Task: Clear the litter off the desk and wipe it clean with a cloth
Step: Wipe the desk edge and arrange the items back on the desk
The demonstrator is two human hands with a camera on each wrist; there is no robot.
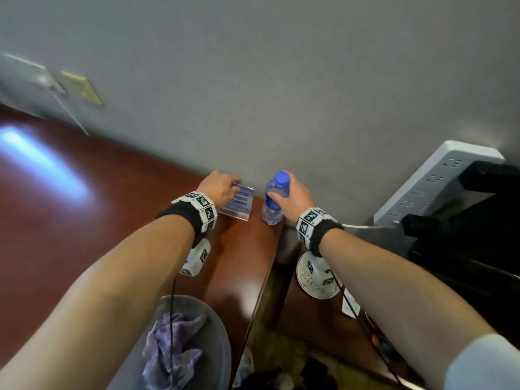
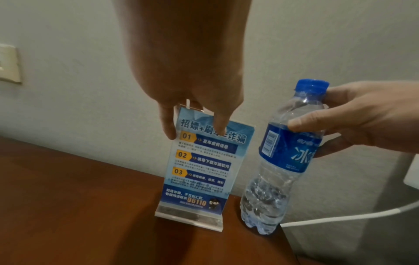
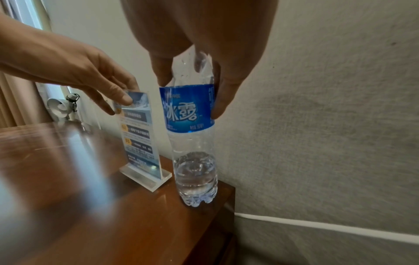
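Bottle [image 1: 274, 199] upright, cap skyward, in right hand [image 1: 292, 194]; left hand [image 1: 221, 187] pinching sign [image 1: 239, 202].

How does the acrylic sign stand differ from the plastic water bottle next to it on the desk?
The flat clear acrylic sign stand holds a printed blue notice; the round clear plastic water bottle has a blue cap and label, with water only in its lower part. The left hand pinches the stand's top edge; the right hand wraps the bottle's upper part. The stand leans slightly. Both stand on the red-brown wooden desk, near its corner at the wall.
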